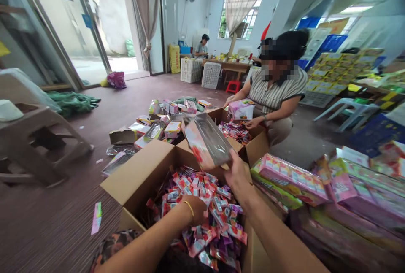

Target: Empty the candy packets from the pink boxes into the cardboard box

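Cardboard forms the big open box (142,171) at the person's knees, heaped with small pink and red sachets (209,214). Above its far edge the right hand (236,171) grips an empty windowed display carton (207,142), tilted. Buried among the sachets, the left hand (194,209) closes on some.

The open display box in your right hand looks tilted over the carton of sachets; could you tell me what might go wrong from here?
1. The display box is held by one end only in the right hand, tilted; it might slip from that grip.
2. The left hand is buried in loose sachets heaped high in the carton; some could spill over the edge.
3. The stack of pink boxes lies close to the right forearm and could be knocked.
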Motion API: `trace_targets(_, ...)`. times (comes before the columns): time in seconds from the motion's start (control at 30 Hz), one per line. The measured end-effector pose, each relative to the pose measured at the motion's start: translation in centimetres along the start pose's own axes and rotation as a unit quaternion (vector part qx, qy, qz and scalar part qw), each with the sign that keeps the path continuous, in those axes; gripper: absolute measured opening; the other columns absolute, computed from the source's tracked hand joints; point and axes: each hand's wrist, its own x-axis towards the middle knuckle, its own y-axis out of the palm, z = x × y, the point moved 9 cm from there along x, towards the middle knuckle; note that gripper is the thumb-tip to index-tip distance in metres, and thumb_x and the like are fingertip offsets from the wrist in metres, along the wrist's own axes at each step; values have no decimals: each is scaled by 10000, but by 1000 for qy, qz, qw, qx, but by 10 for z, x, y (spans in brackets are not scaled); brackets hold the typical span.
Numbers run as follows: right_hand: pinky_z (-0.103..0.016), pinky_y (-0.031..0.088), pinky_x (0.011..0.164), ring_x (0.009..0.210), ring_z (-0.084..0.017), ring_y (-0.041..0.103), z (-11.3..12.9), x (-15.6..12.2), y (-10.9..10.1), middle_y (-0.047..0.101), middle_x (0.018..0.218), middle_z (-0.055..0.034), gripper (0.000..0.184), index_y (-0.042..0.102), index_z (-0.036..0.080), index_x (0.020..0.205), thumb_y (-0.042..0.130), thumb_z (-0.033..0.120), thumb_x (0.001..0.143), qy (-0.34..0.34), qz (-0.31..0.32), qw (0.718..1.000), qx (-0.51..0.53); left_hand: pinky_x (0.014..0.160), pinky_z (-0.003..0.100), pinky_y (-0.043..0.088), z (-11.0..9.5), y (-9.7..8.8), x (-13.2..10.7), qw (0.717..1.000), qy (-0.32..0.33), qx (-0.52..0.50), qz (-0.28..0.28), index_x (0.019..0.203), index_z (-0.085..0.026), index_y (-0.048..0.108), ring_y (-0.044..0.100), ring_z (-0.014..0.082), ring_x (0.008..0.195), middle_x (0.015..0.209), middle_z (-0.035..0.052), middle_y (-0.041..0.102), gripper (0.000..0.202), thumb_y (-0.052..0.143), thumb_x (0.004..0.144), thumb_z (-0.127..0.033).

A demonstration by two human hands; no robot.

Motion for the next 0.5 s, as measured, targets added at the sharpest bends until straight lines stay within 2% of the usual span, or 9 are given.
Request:
trace_targets(0.07,-494,569,816,1169,-312,573,1,16,67,649,1183,-87,446,550,266,1005,524,645,771,38,105,993,-40,968,538,517,1,4,9,1000,2,-6,-1,1302,-178,625,594,368,1203,1294,178,627,462,542,864,-301)
trace_targets(0.1,-517,542,877,1231,-314,529,6,24,87,610,1274,-91,454,554,267,1057,552,615,765,31,130,988,-81,959,531,524,5,4,12,1000,-3,-6,-2,1298,-175,625,596,365,1200,1293,178,627,455,530,869,-292)
trace_targets(0.13,-529,499,952,1276,-309,491,13,31,98,570,1343,-93,477,554,265,1106,612,566,740,4,142,981,-131,948,516,533,9,3,15,1000,-11,-3,-7,1291,-173,628,602,358,1194,1286,177,632,445,516,873,-281)
trace_targets(0.17,-525,445,1024,1299,-299,467,22,39,98,543,1381,-96,514,555,259,1139,677,500,701,-39,142,972,-185,941,499,539,13,2,17,1000,-17,2,-10,1282,-175,630,608,350,1187,1276,175,639,436,506,876,-275)
trace_targets(0.23,-481,357,1109,1285,-277,481,37,50,70,564,1356,-107,538,586,234,1130,745,397,642,-119,145,943,-273,944,465,538,16,-1,17,1000,-21,12,-10,1291,-188,621,616,330,1180,1264,166,649,437,497,879,-269)
trace_targets(0.27,-466,351,1111,1248,-270,514,40,54,44,602,1301,-108,504,613,224,1097,749,385,640,-132,153,931,-305,959,449,528,15,-2,15,1000,-18,14,-11,1309,-196,608,611,319,1192,1274,161,646,448,490,883,-269)
trace_targets(0.33,-443,405,1057,1138,-252,586,39,59,-33,671,1172,-87,403,653,220,1039,717,392,680,-106,162,909,-369,994,423,497,11,-1,13,1000,-8,19,-12,1336,-203,591,596,301,1216,1287,158,639,464,461,894,-260)
trace_targets(0.4,-411,468,968,1021,-236,630,40,56,-131,708,1054,-64,326,674,215,996,686,374,712,-49,128,887,-440,996,410,480,14,3,17,999,-1,26,-24,1341,-189,588,604,295,1199,1272,166,647,470,438,898,-243)
trace_targets(0.5,-383,501,900,922,-233,646,42,37,-283,720,930,-44,265,680,191,938,678,292,693,35,21,846,-531,945,377,485,26,21,44,999,26,28,-37,1269,-226,645,652,281,1095,1183,132,695,440,481,862,-245)
